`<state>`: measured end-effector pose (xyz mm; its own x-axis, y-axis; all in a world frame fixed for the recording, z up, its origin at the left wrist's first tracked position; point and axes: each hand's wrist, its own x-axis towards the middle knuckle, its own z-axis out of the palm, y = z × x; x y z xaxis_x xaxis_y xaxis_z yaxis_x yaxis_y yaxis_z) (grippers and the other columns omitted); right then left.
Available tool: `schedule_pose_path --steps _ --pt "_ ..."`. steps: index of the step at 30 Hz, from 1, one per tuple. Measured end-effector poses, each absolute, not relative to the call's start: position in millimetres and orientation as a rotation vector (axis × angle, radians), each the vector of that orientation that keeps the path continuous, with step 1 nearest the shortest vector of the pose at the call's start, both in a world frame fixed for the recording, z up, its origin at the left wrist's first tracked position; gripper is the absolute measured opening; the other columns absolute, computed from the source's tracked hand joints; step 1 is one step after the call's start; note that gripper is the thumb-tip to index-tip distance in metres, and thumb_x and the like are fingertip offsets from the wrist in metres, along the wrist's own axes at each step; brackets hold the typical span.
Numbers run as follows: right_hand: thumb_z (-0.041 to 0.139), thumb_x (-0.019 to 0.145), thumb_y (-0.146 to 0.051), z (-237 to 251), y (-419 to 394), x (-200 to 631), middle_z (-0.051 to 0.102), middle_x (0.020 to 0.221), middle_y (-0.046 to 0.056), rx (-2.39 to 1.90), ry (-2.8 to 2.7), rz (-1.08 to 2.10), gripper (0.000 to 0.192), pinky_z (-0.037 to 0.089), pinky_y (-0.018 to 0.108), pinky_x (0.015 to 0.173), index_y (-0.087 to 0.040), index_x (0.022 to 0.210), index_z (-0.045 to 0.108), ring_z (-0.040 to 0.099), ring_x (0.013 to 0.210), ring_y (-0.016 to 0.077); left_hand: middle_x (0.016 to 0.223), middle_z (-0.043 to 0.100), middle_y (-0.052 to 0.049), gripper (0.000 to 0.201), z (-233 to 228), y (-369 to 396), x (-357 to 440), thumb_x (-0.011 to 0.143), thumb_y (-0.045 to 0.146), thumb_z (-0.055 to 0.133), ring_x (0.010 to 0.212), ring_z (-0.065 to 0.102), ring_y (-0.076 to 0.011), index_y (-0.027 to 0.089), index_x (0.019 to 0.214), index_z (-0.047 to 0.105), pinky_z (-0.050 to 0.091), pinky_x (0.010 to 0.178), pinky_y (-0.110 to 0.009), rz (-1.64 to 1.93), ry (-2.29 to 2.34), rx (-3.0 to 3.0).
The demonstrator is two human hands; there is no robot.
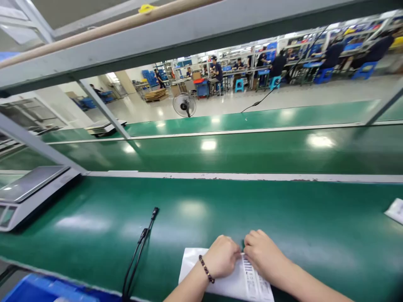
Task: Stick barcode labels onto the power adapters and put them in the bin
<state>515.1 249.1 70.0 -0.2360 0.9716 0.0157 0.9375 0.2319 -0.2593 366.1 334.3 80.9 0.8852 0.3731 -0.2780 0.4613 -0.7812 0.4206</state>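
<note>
A green work surface (252,218) spans the whole width of the view, bordered at its far edge by a pale strip, with a second green belt (252,151) running parallel behind it. Beyond the belts, a pale factory floor holds rows of benches where other people in dark clothing sit on blue stools. A grey frame rail (157,42) crosses the top of the view at a slant. At the left edge of the work surface sits a flat weighing scale (28,193) with a metal platform. A black cable (138,251) lies on the surface, running from near the front edge toward the middle. At the lower centre lies a white bag (226,281) with a printed barcode label, flat on the green surface near the front edge. The left hand (222,256), with a bead bracelet (206,269) at the wrist, and the right hand (262,253) rest together on the far edge of the white bag, fingers curled inward and pinching that edge; the fingertips themselves are hidden beneath the knuckles. A small floor fan (184,105) stands beyond the belts. Another white packet (396,210) lies at the right edge.
</note>
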Motion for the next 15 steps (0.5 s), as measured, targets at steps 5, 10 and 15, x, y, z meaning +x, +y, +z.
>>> schedule_pose_path --steps 5,10,15 --pt "0.064 0.076 -0.013 80.6 246.5 504.9 0.062 0.071 0.001 -1.875 -2.336 0.096 0.014 0.027 0.032 0.061 -0.017 0.062 0.062 0.049 0.069 0.0150 0.080 0.066 -0.005 0.023 66.4 328.8 362.4 0.077 0.002 0.041 0.082 0.056 -0.0192 0.016 0.075 0.059 0.037 0.071 -0.031 -0.178 0.763 2.677" --pt "0.062 0.079 -0.018 137.1 239.0 525.8 0.066 0.076 0.000 -1.683 -2.221 0.495 0.012 0.037 0.027 0.069 -0.020 0.069 0.068 0.055 0.073 0.0123 0.071 0.062 0.000 0.021 24.4 333.3 351.7 0.077 0.002 0.044 0.074 0.051 -0.0165 0.018 0.069 0.055 0.032 0.067 -0.030 0.134 0.759 2.806" --pt "0.063 0.076 -0.021 164.2 256.7 565.4 0.070 0.071 0.000 -1.449 -1.630 0.827 0.012 0.043 0.022 0.067 -0.022 0.077 0.075 0.060 0.069 0.0121 0.063 0.059 0.002 0.022 1.3 346.4 350.5 0.076 0.001 0.049 0.067 0.050 -0.0145 0.020 0.066 0.054 0.031 0.064 -0.029 0.504 0.534 3.005"
